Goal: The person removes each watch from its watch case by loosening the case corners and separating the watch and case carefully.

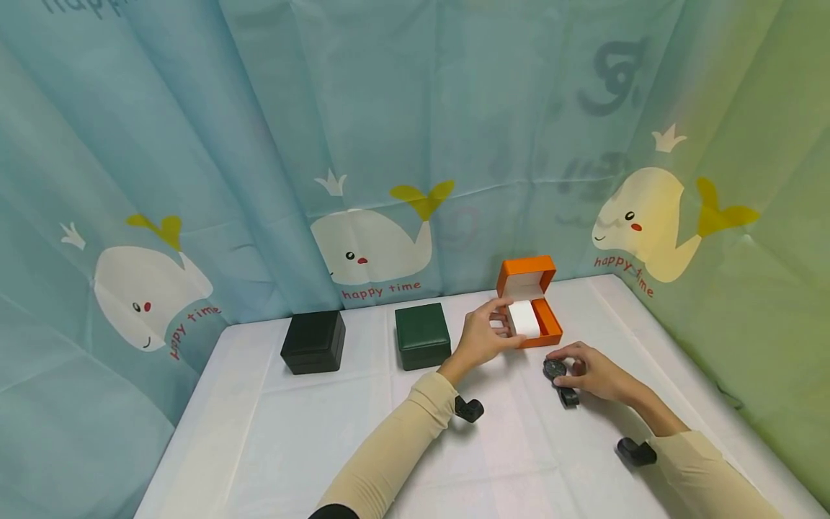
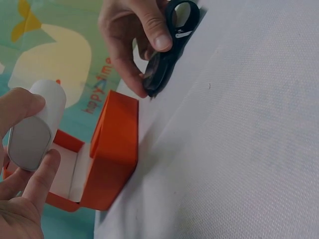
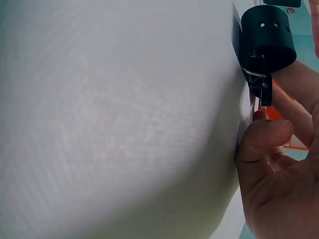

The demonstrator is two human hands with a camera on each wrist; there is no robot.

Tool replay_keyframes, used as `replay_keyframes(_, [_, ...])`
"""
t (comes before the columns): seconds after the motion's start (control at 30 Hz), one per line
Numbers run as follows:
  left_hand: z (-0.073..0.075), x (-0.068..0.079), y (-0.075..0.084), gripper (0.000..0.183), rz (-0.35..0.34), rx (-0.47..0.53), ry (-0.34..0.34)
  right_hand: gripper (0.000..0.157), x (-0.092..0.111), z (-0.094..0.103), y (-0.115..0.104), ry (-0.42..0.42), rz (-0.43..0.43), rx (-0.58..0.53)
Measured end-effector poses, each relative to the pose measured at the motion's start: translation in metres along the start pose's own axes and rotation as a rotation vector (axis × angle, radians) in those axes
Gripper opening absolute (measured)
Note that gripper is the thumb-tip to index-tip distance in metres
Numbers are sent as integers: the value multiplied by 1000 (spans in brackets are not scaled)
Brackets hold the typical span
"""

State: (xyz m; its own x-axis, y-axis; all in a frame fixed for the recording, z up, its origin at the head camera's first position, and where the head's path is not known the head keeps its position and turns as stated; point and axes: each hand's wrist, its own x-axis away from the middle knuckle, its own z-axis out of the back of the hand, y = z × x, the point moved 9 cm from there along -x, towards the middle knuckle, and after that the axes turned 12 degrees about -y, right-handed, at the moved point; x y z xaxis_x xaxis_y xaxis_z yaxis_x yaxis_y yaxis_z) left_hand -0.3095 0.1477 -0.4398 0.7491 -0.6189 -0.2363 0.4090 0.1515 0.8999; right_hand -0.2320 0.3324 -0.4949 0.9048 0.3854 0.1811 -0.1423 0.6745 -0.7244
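My left hand (image 1: 481, 335) holds a white watch cushion (image 1: 524, 319) between thumb and fingers at the open orange box (image 1: 550, 326). In the left wrist view the rounded cushion (image 2: 31, 142) shows its flat grey-white end, held beside the box (image 2: 117, 154). To the right and nearer the front, my right hand (image 1: 599, 373) pinches a black wristwatch (image 1: 555, 369) by its round case, low at the white cloth. Its strap is closed into a loop, which the right wrist view shows as a black band (image 3: 269, 40) with small holes.
Left of the orange box stand a closed dark green box (image 1: 423, 335) and a closed black box (image 1: 314, 342). A blue whale-print curtain (image 1: 376, 144) hangs along the table's back edge, with a green curtain (image 1: 772, 288) at the right.
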Motion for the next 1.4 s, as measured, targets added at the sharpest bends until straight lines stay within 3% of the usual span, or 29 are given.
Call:
replay_keyframes(0.7, [2,-1,5,66,-5,-6,-4,46,2,4,-4,-10,10,-5])
replay_keyframes(1.4, [3,-4,10,65,-7,-79,-24,53,3,10,-11,-32,53,2])
